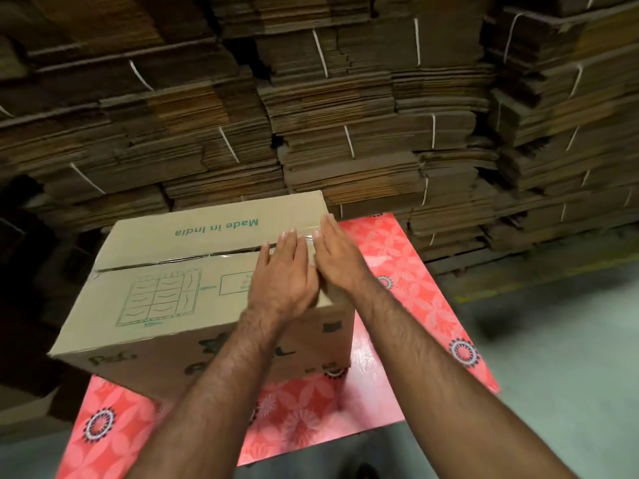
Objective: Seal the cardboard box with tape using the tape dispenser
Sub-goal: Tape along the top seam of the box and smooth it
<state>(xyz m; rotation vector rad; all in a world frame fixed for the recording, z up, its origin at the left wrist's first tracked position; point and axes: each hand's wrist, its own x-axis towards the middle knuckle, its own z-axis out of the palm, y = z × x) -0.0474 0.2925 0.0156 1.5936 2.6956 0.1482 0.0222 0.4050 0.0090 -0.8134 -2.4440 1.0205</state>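
The cardboard box (193, 292) sits on the pink floral tabletop (408, 257), with the left hand (283, 274) and right hand (337, 252), fingers straight, pressing flat on its top seam near the right end.

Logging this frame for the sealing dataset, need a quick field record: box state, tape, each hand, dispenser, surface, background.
box: cardboard box, flaps folded shut, "Made in India" printed on the far flap
tape: clear tape glints along the centre seam
left hand: flat, fingers straight, pressing on the seam near the box's right end
right hand: flat, on the right end of the seam beside the left hand
dispenser: not in view
surface: red floral table cover
background: tied stacks of flattened cardboard
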